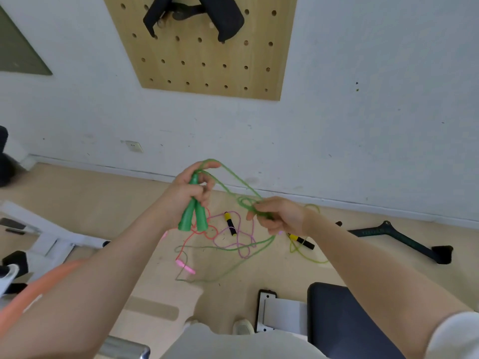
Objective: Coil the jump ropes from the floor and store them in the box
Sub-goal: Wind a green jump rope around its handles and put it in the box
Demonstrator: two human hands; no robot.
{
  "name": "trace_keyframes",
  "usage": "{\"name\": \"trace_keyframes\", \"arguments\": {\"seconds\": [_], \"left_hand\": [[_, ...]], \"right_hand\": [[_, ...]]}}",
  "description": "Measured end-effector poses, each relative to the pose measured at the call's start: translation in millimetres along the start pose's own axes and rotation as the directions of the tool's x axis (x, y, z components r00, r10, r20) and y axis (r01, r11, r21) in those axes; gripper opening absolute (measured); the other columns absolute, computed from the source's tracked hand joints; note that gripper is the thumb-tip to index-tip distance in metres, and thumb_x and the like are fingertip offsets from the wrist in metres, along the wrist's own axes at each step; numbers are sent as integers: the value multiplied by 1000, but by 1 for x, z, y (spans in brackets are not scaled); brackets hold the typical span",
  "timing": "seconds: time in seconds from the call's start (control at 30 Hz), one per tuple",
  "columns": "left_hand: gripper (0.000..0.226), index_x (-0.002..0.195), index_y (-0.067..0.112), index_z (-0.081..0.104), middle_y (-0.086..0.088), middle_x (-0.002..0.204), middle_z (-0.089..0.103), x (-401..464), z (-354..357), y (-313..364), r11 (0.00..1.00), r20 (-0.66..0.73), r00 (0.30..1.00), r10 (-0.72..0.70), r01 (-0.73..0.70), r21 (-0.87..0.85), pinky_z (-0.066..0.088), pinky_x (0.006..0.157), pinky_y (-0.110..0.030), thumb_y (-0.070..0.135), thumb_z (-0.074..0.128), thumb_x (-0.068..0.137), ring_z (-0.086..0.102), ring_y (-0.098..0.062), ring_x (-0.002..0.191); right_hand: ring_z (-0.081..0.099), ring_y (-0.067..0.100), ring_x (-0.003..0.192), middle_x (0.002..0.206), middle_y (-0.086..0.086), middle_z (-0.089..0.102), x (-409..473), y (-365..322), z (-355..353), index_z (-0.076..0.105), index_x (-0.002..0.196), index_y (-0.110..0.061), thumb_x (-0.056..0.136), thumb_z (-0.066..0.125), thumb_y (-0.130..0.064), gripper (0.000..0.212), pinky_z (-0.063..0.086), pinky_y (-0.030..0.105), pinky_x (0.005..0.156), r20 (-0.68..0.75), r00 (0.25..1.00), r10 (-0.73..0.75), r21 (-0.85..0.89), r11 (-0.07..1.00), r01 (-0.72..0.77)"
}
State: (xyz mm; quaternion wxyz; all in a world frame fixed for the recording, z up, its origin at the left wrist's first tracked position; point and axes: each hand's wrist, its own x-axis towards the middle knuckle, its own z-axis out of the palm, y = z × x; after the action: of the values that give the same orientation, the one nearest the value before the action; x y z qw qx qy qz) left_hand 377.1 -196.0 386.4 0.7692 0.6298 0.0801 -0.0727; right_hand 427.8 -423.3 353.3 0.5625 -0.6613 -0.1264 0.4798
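Matte green plastic handles (194,216), thin rubbery-looking green cord (234,181), light wood pegboard (207,60), scuffed white painted wall (363,112), smooth tan floor (129,203).

The beige floor (145,208) carries tangled pink, purple and yellow-green jump ropes (241,244).

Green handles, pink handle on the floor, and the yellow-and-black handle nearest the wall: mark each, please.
green handles (195,216), head view, on the right handle's flared body.
pink handle (185,266), head view, on its middle.
yellow-and-black handle (230,223), head view, on the black grip.
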Motion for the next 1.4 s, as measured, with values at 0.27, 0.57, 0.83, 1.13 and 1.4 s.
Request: {"name": "trace_keyframes", "arguments": {"seconds": [0.27,0.57,0.83,1.13,1.4], "left_hand": [[25,61,7,42,-9,41,37,-3,-69,-56,951,-736,637,-229,306,-31,33,42,-18,-13,35,73,37,-18,31],[32,83,12,52,-11,74,49,2,-31,-69,894,-566,798,-207,389,222,37,53,-27,-16,40,75,44,-21,57],[61,134,4,39,-3,119,39,0,24,-34,484,73,996,46,-86,871,27,76,-7,-9,48,75,42,-15,109],[23,117,5,53,0,90,53,0,32,-13,381,121,981,153,-172,908,30,61,-16,13,45,96,53,-18,83],[21,86,10,50,1,66,57,1,49,-5,758,-121,988,95,7,653,50,55,-32,28,48,95,65,-24,54]], "right_hand": [[21,12,45,43,-9,31,-8,-9,-22,59,73,-8,92,54,-15,21,18,19,41,-329,942,-70,-211,977,-1],[56,29,79,78,16,56,-6,-34,-8,55,69,-3,88,35,-2,27,45,37,87,-317,945,-77,-64,996,60],[49,13,120,131,-4,53,6,-35,14,50,126,-27,97,41,-36,32,33,29,104,-267,949,-166,-198,974,115],[41,14,59,61,0,43,3,-39,16,61,83,-5,94,48,-11,19,40,30,71,-116,982,-150,-297,949,110],[40,13,54,59,1,47,1,-40,18,51,74,-7,91,51,-12,18,31,26,59,-62,988,-138,-338,935,109]]}}
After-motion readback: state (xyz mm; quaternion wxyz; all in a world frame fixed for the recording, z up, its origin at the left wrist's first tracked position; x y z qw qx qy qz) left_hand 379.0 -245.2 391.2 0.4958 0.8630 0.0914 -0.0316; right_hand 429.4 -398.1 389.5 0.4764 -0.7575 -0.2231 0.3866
